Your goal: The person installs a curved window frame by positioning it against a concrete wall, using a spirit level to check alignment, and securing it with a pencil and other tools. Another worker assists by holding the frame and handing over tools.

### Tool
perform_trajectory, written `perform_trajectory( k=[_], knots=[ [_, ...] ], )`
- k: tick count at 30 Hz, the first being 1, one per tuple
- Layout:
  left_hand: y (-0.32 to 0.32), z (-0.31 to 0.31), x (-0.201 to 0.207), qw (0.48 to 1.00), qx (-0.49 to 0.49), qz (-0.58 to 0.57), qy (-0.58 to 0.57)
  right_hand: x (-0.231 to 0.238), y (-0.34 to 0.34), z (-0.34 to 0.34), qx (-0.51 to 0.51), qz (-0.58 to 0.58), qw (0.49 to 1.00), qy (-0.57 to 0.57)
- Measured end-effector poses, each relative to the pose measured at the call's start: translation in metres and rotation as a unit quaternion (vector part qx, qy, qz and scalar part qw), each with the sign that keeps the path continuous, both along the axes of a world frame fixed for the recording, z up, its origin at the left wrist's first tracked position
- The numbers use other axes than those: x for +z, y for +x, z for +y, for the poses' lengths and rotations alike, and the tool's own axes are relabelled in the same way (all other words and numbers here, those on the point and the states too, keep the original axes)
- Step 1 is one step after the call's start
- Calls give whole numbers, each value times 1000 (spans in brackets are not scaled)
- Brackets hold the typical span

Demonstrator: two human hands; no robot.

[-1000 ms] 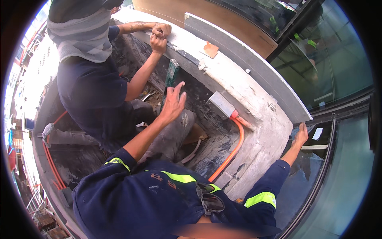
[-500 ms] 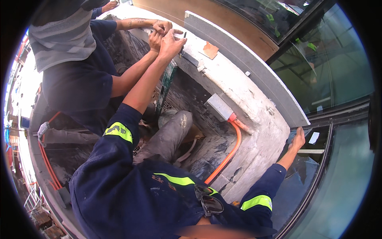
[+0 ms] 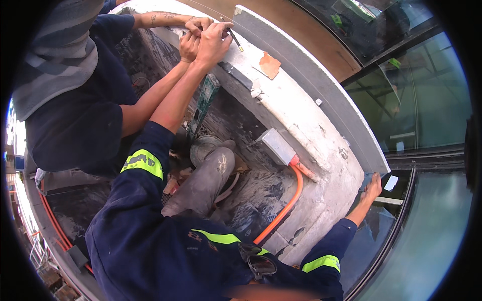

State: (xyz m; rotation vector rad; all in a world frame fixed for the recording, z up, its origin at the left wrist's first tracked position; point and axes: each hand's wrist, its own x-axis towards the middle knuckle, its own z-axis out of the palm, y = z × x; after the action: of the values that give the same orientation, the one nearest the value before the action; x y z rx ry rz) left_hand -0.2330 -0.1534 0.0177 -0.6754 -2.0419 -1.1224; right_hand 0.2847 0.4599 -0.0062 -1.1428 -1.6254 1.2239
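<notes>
The left hand (image 3: 213,44) is closed around a dark pen (image 3: 235,40) above the white ledge (image 3: 288,98), right against a co-worker's hands (image 3: 189,47). The right hand (image 3: 370,189) is placed at the near end of the long grey board (image 3: 314,75), which is stood along the ledge; whether it is gripped cannot be told.

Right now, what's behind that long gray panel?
Past the gray panel, a brown board and dark-framed glass show. Whatever sits directly behind it is covered, so I cannot tell.
</notes>
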Motion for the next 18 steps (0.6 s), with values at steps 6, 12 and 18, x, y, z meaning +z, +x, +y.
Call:
perform_trajectory(
  k=[6, 12, 18],
  knots=[
    [-11, -6, -2, 977, 89, 178, -83, 8, 2, -5, 6, -14, 1000, 12],
    [11, -52, 13, 981, 116, 134, -84, 13, 1, -6, 15, -24, 1000, -2],
    [28, -62, 26, 957, 228, 176, -15, 14, 0, -4, 11, -38, 999, 6]
  ],
)
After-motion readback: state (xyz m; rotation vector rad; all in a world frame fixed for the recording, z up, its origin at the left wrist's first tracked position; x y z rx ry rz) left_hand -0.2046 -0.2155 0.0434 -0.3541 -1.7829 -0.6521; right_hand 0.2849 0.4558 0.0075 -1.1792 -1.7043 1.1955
